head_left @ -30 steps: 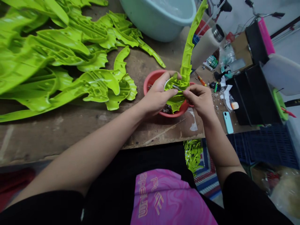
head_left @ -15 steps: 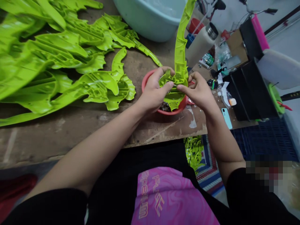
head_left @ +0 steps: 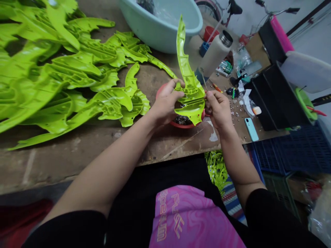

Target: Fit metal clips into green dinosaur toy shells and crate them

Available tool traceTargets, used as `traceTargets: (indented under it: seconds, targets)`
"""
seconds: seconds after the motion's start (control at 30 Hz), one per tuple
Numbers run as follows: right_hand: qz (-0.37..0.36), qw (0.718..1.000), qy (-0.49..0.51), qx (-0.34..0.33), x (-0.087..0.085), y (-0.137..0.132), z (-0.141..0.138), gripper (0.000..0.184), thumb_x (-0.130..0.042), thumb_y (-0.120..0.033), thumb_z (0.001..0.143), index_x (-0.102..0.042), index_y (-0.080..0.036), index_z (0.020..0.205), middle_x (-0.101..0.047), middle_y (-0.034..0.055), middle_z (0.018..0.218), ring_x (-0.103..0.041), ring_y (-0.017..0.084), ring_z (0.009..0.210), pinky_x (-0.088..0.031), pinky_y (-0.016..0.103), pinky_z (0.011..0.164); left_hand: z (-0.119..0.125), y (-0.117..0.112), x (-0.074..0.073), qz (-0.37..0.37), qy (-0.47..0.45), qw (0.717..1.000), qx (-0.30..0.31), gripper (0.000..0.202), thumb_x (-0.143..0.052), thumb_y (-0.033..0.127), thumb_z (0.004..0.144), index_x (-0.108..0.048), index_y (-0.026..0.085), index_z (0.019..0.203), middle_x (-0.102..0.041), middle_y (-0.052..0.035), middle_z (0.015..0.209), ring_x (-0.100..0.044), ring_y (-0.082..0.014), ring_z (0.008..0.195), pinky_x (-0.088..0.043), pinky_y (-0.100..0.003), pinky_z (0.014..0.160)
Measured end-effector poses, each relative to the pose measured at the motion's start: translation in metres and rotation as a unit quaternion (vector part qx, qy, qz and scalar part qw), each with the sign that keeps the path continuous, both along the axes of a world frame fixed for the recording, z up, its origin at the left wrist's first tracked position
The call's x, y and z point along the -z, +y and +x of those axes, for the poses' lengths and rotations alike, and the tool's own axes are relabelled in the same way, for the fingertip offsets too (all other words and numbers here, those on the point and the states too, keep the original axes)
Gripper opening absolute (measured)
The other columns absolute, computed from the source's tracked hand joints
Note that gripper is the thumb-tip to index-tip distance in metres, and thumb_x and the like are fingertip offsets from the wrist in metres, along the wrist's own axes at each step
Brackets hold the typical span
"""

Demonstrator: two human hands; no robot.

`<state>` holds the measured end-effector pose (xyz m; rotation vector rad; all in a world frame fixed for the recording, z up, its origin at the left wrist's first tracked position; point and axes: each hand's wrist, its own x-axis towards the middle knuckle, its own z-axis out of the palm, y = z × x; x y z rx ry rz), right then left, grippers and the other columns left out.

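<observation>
We see the left hand (head_left: pixel 168 102) grip a green part (head_left: pixel 191 92), hiding much of a red bowl (head_left: pixel 182 126); the right hand (head_left: pixel 219 107) pinches a partly hidden metal rod (head_left: pixel 204 80).

Worn brown wooden table (head_left: pixel 85 143), cluttered top.
Pile of lime-green plastic parts (head_left: pixel 64 72) covers left side; pale blue basin (head_left: pixel 155 38) sits toward the back; red bowl (head_left: pixel 182 125) near the front edge; pale flask (head_left: pixel 215 53) stands behind it, to the right. Right end: screwdriver (head_left: pixel 217 88), small loose metal bits (head_left: pixel 231 114), white paper strip (head_left: pixel 248 103), light-blue phone (head_left: pixel 251 129).
</observation>
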<state>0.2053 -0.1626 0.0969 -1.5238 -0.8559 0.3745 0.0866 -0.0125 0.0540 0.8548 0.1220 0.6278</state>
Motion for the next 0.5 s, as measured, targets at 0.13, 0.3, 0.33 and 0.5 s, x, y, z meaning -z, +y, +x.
traceTargets:
  seconds: [0.13, 0.3, 0.33, 0.5]
  targets:
    - [-0.055, 0.979, -0.133, 0.146, 0.031, -0.057, 0.009, 0.039, -0.070, -0.065, 0.098, -0.074, -0.027, 0.093, -0.061, -0.0027, 0.069, -0.056, 0.016, 0.063, -0.049, 0.034, 0.065, -0.002, 0.013, 0.004, -0.012, 0.013, 1.000, 0.008, 0.032, -0.073, 0.015, 0.074, -0.058, 0.024, 0.101, -0.065, 0.0002, 0.082, -0.068, -0.0169, 0.063, -0.054, -0.025, 0.052]
    - [-0.210, 0.915, -0.237, 0.250, 0.086, -0.102, -0.005, 0.035, -0.068, -0.049, 0.094, -0.085, -0.021, 0.105, -0.080, 0.0196, 0.128, -0.069, 0.039, 0.127, -0.048, 0.062, 0.123, -0.013, 0.010, 0.004, 0.073, 0.016, 0.994, 0.080, 0.057, -0.100, 0.029, 0.066, -0.057, 0.026, 0.105, -0.072, -0.0010, 0.093, -0.073, -0.0207, 0.082, -0.058, -0.028, 0.057]
    - [-0.165, 0.933, -0.211, 0.242, 0.089, -0.101, -0.014, 0.041, -0.067, -0.052, 0.096, -0.084, -0.021, 0.118, -0.077, 0.0189, 0.141, -0.065, 0.038, 0.138, -0.044, 0.061, 0.129, -0.016, 0.000, 0.000, 0.092, 0.030, 0.989, 0.109, 0.061, -0.103, 0.033, 0.066, -0.058, 0.027, 0.107, -0.074, -0.0015, 0.099, -0.073, -0.0216, 0.086, -0.059, -0.029, 0.059]
    - [0.051, 0.997, 0.028, 0.049, 0.061, -0.108, -0.059, 0.085, -0.087, -0.071, 0.086, -0.062, -0.031, 0.157, -0.069, 0.0095, 0.158, -0.068, 0.031, 0.142, -0.055, 0.049, 0.125, -0.054, -0.059, -0.009, 0.264, 0.104, 0.933, 0.220, 0.047, -0.090, 0.048, 0.090, -0.055, 0.029, 0.115, -0.074, -0.0039, 0.115, -0.077, -0.0194, 0.096, -0.067, -0.033, 0.081]
